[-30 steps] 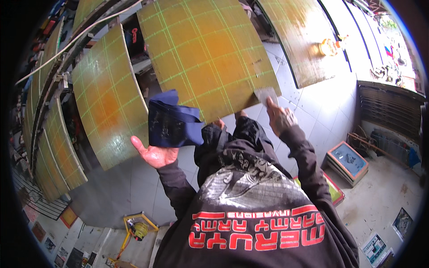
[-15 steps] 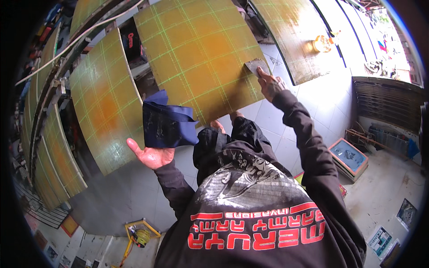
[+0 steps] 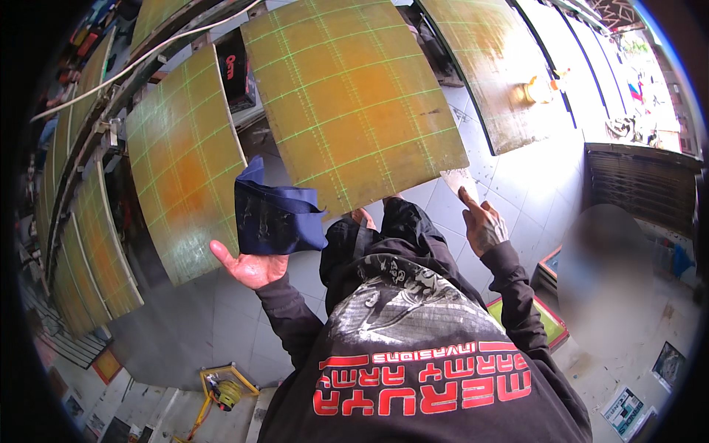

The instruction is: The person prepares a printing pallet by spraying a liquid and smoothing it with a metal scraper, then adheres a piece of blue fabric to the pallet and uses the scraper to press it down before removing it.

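Navy cloth (image 3: 275,221) sits at nine o'clock, covering the fingers of the left hand (image 3: 260,270); palm open, thumb spread. Right hand (image 3: 484,226), three o'clock, pinches a flat scraper (image 3: 457,179) just beside the gridded panel (image 3: 354,96), twelve o'clock; contact unconfirmed.

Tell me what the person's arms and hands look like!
Long, wrinkled, dark brownish-black cloth sleeves reach down to the left hand and the right hand. The sleeves look plain, and no glove shows on either hand. The left fingers are hidden.
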Available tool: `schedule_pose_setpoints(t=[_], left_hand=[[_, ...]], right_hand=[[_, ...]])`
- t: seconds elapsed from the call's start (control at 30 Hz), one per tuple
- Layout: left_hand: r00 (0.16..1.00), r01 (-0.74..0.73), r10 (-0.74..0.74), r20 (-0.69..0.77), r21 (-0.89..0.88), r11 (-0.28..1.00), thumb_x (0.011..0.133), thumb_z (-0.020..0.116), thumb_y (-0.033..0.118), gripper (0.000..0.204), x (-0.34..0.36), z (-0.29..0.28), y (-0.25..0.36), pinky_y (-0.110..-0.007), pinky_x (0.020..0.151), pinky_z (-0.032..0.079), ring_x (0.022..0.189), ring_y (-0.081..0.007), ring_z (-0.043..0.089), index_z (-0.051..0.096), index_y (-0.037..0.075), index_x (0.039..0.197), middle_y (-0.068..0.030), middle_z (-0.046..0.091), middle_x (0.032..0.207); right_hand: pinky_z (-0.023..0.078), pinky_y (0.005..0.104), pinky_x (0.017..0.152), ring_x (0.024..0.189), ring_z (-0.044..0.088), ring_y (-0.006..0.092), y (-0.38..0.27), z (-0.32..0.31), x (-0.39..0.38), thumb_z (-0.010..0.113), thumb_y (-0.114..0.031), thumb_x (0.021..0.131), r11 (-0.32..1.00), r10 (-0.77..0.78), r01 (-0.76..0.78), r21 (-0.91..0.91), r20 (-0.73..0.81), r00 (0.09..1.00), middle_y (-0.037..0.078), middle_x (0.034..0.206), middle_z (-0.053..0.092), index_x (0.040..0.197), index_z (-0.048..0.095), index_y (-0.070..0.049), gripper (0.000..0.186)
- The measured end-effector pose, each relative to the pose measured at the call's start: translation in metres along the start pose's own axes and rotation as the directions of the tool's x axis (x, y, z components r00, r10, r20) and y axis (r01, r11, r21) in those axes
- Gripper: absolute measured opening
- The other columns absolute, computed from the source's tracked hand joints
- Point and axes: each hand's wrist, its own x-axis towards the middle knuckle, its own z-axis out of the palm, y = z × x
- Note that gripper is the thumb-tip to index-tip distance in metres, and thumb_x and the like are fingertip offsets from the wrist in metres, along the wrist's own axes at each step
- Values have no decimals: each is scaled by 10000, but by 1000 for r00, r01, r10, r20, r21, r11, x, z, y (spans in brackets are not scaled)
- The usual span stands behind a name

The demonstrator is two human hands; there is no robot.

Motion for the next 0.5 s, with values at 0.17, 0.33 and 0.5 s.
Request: schedule_pose_setpoints(t=[0.17, 0.33, 0.5], left_hand=[[995, 66, -72, 71, 73, 995, 847, 532, 625, 938, 5, 7, -6, -574, 1108, 224, 1393, -357, 246, 193, 18, 1476, -189, 235, 1520], [999, 39, -37, -13, 118, 992, 846, 528, 627, 958, 9, 6, -11, -569, 1115, 213, 1405, -355, 217, 152, 22, 1486, -185, 190, 1536], [998, 59, -60, 3, 103, 993, 844, 530, 629, 984, 9, 1, -4, -565, 1119, 206, 1412, -354, 194, 109, 17, 1490, -192, 129, 1548]], right_hand=[[480, 469, 649, 721, 592, 377, -9, 15, -6, 541, -121, 889, 997, 64, -63, -35, 25, 998, 228, 783, 579, 1309, 531, -219, 432], [474, 494, 660, 735, 591, 391, 14, 62, -6, 524, -154, 893, 999, -20, 23, -32, 89, 996, 222, 757, 588, 1275, 564, -218, 389], [476, 461, 637, 708, 596, 371, -20, -1, -22, 558, -140, 875, 984, 177, -177, -34, 15, 984, 195, 750, 582, 1294, 562, -268, 439]])
